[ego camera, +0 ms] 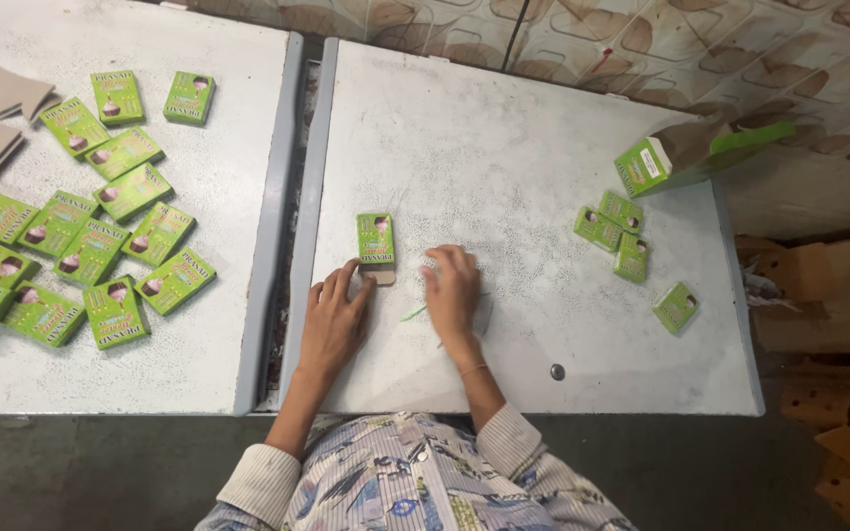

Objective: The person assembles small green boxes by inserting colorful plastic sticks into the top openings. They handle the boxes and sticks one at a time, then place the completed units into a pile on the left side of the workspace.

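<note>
We reach both forearms forward from six o'clock over the grey surface [543, 197]. Our left hand [334, 320] lies palm down, fingers spread, fingertips touching the tan slip under the green box [376, 239] at its twelve o'clock. Our right hand [453, 290] rests flat and open, holding nothing. More boxes [620, 232] lie at two o'clock.
</note>
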